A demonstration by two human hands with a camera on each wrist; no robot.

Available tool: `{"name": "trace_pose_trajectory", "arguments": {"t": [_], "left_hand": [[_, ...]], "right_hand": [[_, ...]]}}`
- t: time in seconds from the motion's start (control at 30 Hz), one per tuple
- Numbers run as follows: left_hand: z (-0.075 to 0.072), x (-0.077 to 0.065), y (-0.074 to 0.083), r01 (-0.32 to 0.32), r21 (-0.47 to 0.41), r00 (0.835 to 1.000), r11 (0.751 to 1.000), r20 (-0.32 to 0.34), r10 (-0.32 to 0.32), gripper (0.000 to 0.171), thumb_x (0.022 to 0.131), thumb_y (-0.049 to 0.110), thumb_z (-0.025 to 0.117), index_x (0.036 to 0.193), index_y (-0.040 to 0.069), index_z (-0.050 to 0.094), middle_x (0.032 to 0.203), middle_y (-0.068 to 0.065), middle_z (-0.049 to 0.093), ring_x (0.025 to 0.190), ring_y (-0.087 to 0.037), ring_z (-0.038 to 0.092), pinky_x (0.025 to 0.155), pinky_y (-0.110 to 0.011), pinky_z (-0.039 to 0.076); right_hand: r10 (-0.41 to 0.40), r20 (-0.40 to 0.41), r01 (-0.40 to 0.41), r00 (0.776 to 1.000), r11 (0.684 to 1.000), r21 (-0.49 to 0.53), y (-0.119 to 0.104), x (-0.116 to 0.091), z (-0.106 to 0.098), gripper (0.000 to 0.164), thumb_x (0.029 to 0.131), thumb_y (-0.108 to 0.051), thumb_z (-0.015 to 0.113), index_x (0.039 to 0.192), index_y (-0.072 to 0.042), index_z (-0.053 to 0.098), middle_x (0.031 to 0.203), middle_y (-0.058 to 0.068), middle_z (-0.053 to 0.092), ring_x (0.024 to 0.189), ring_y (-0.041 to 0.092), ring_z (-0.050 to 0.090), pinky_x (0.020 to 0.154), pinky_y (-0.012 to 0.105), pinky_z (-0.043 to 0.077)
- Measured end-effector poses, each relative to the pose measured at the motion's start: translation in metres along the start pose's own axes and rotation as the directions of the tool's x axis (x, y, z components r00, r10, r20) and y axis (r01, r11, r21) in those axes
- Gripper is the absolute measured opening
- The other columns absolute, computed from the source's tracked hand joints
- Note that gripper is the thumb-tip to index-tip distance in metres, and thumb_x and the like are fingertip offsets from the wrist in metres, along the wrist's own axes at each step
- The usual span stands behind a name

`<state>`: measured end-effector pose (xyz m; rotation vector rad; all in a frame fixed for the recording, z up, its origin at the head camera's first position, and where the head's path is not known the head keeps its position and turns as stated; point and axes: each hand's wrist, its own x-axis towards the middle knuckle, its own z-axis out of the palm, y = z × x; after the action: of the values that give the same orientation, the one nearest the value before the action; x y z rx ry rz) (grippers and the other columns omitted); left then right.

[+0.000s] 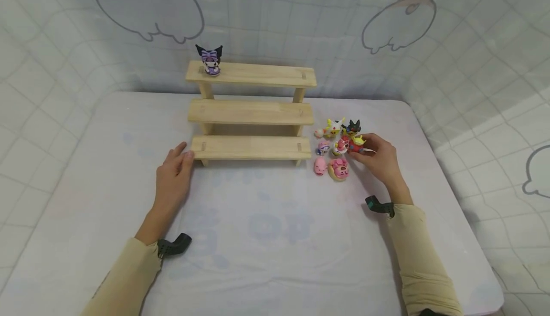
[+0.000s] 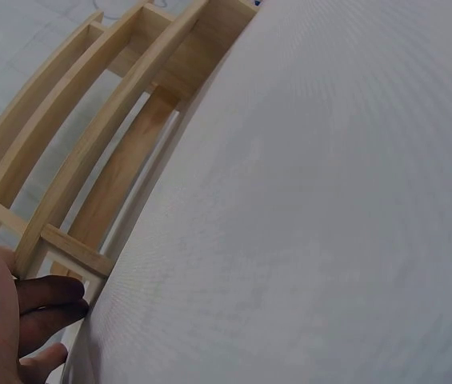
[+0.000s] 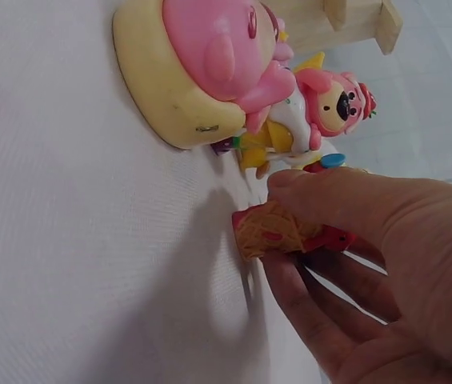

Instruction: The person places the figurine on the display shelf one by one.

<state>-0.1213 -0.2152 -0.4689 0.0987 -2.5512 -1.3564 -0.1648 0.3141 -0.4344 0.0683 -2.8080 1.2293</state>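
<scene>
A three-step wooden display stand (image 1: 251,147) stands on the white-covered table. At the left end of its lowest step, my left hand (image 1: 174,175) rests with the thumb against the corner and the fingers loosely extended; in the left wrist view, fingers (image 2: 50,308) lie beside the stand's end. My right hand (image 1: 380,158) pinches a small red figurine (image 1: 356,144) with a yellow-green top, its tan waffle-patterned part (image 3: 270,230) showing between thumb and fingers close over the cloth. Right beside it is a pink bear figurine with a white-and-yellow body (image 1: 341,146).
A purple-and-black figurine (image 1: 211,62) stands at the left of the top step. Grouped right of the stand are a pink bear in a cream ring (image 1: 338,169), a pink pig figurine (image 1: 320,166), a black-eared figurine (image 1: 352,127) and several others. Patterned curtains (image 1: 275,25) enclose the table.
</scene>
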Motion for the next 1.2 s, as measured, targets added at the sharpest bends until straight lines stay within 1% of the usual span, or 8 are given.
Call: {"name": "trace_pose_trajectory", "arguments": {"t": [0.43, 0.5, 0.57, 0.67, 0.73, 0.9, 1.07, 1.2], "left_hand": [[-0.001, 0.001, 0.0, -0.008, 0.009, 1.0, 1.0, -0.001, 0.009, 0.053, 0.112, 0.037, 0.052, 0.127, -0.01, 0.07, 0.16, -0.021, 0.049, 0.153, -0.054, 0.031, 0.128, -0.065, 0.021], [-0.001, 0.001, -0.001, -0.008, 0.012, 1.0, 1.0, 0.0, 0.008, 0.053, 0.112, 0.037, 0.051, 0.128, -0.01, 0.069, 0.16, -0.021, 0.049, 0.153, -0.054, 0.031, 0.128, -0.065, 0.02], [-0.001, 0.0, -0.001, -0.005, 0.01, 1.0, 1.0, 0.003, 0.005, 0.054, 0.112, 0.038, 0.051, 0.129, -0.01, 0.069, 0.161, -0.02, 0.048, 0.154, -0.054, 0.03, 0.128, -0.066, 0.019], [-0.001, 0.0, 0.0, 0.0, 0.013, 1.0, 1.0, 0.009, 0.0, 0.055, 0.112, 0.039, 0.049, 0.131, -0.01, 0.068, 0.162, -0.019, 0.047, 0.154, -0.053, 0.029, 0.127, -0.069, 0.016], [-0.002, -0.001, 0.0, 0.006, 0.014, 1.0, 1.0, 0.012, -0.006, 0.056, 0.112, 0.04, 0.049, 0.131, -0.01, 0.067, 0.162, -0.019, 0.047, 0.155, -0.053, 0.028, 0.127, -0.07, 0.015], [-0.003, -0.003, 0.001, 0.014, 0.025, 1.0, 1.0, 0.012, -0.014, 0.056, 0.112, 0.04, 0.048, 0.132, -0.01, 0.067, 0.162, -0.019, 0.046, 0.155, -0.053, 0.028, 0.127, -0.07, 0.015], [-0.004, -0.004, 0.003, 0.015, 0.025, 1.0, 1.0, 0.019, -0.015, 0.057, 0.113, 0.04, 0.047, 0.132, -0.01, 0.067, 0.163, -0.019, 0.045, 0.155, -0.053, 0.027, 0.128, -0.068, 0.016], [-0.004, -0.004, 0.004, 0.028, 0.024, 0.999, 0.999, 0.033, -0.029, 0.059, 0.113, 0.043, 0.046, 0.133, -0.009, 0.066, 0.164, -0.018, 0.044, 0.157, -0.052, 0.025, 0.128, -0.068, 0.014]], "right_hand": [[-0.039, -0.096, 0.035, 0.995, 0.999, -0.041, -0.006, -0.004, -0.006, 0.049, 0.09, -0.017, 0.085, 0.132, 0.0, 0.065, 0.122, 0.022, 0.074, 0.111, 0.039, 0.075, 0.098, 0.047, 0.058], [-0.048, -0.107, 0.043, 0.993, 0.998, -0.05, -0.008, -0.005, -0.008, 0.049, 0.09, -0.018, 0.086, 0.131, 0.0, 0.065, 0.121, 0.023, 0.075, 0.108, 0.039, 0.076, 0.096, 0.039, 0.06], [-0.06, -0.122, 0.053, 0.991, 0.997, -0.062, -0.01, -0.005, -0.01, 0.049, 0.089, -0.018, 0.087, 0.129, 0.001, 0.066, 0.118, 0.023, 0.076, 0.105, 0.039, 0.077, 0.091, 0.024, 0.061], [-0.082, -0.148, 0.069, 0.986, 0.994, -0.088, -0.015, -0.007, -0.013, 0.049, 0.088, -0.019, 0.088, 0.128, 0.001, 0.067, 0.115, 0.023, 0.077, 0.1, 0.038, 0.078, 0.083, 0.005, 0.052], [-0.098, -0.165, 0.082, 0.981, 0.991, -0.103, -0.021, -0.009, -0.016, 0.049, 0.088, -0.02, 0.088, 0.127, 0.0, 0.067, 0.113, 0.022, 0.078, 0.098, 0.037, 0.078, 0.081, 0.004, 0.052], [-0.124, -0.2, 0.1, 0.972, 0.987, -0.126, -0.033, -0.013, -0.019, 0.047, 0.087, -0.02, 0.089, 0.126, -0.002, 0.068, 0.11, 0.017, 0.08, 0.096, 0.035, 0.079, 0.086, 0.012, 0.055], [-0.143, -0.223, 0.116, 0.964, 0.984, -0.133, -0.044, -0.014, -0.021, 0.052, 0.088, -0.02, 0.088, 0.129, 0.0, 0.064, 0.113, 0.02, 0.079, 0.096, 0.036, 0.078, 0.084, 0.001, 0.045], [-0.177, -0.258, 0.148, 0.95, 0.98, -0.13, -0.057, -0.014, -0.024, 0.053, 0.088, -0.02, 0.088, 0.129, 0.001, 0.064, 0.113, 0.02, 0.079, 0.096, 0.034, 0.077, 0.086, 0.0, 0.046]]}}
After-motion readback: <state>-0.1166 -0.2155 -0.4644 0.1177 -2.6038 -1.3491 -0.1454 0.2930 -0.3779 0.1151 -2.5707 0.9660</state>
